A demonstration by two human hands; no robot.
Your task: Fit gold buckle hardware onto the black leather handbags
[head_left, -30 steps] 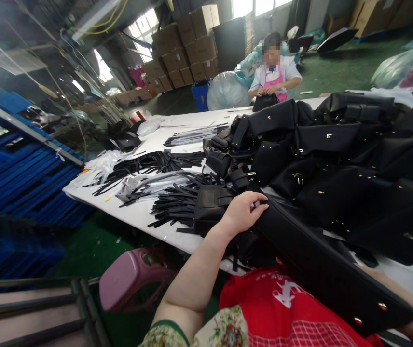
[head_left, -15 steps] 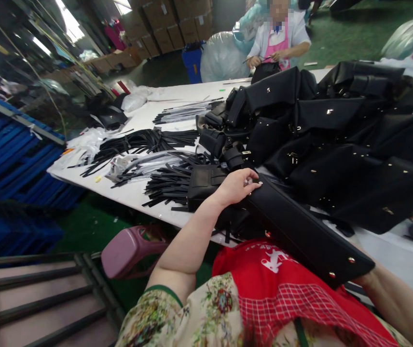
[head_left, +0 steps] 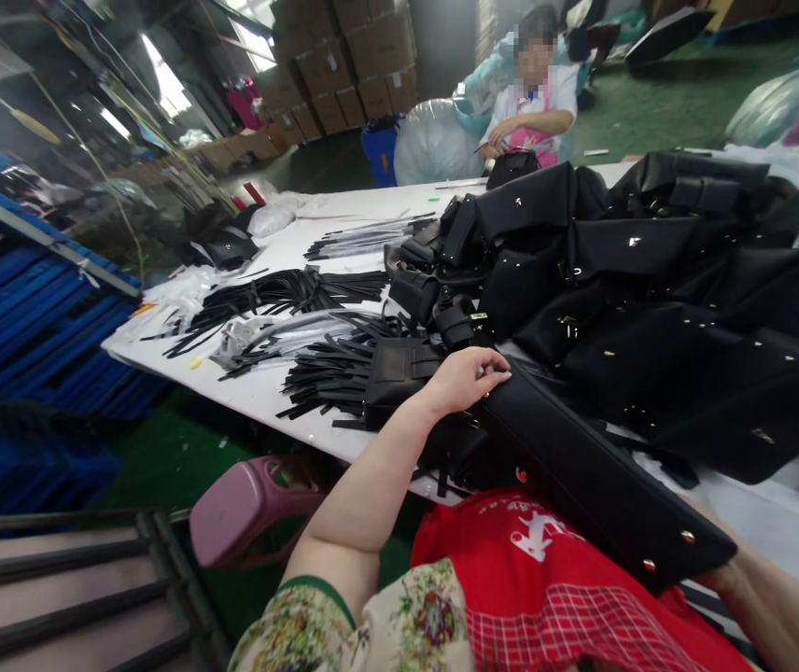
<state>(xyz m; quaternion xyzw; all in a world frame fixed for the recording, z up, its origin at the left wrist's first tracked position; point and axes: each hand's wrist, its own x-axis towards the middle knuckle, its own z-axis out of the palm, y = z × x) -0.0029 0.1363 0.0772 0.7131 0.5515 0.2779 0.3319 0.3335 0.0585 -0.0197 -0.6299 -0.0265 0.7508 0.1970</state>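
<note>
A black leather handbag [head_left: 581,457] lies on its side across the front of my red apron, its long flat bottom towards me. Round gold studs show near its right end. My left hand [head_left: 469,378] is closed at its far left corner, thumb and fingers pinched against the edge. At the other end, my right hand [head_left: 725,569] is mostly behind the bag; only the wrist side shows and the fingers are hidden. Just left of my left hand is a smaller black leather piece [head_left: 399,359] beside a bundle of black straps [head_left: 322,378].
Black handbags [head_left: 651,327] are heaped on the white table [head_left: 273,411] to the right. More strap bundles [head_left: 294,289] lie to the left. A co-worker [head_left: 532,112] handles a black bag across the table. A pink stool [head_left: 252,509] and a slatted rack [head_left: 70,588] stand at lower left.
The whole view has tilted up slightly, so everything sits lower. My hands keep their places on the handbag. The co-worker's hands have drawn in closer together.
</note>
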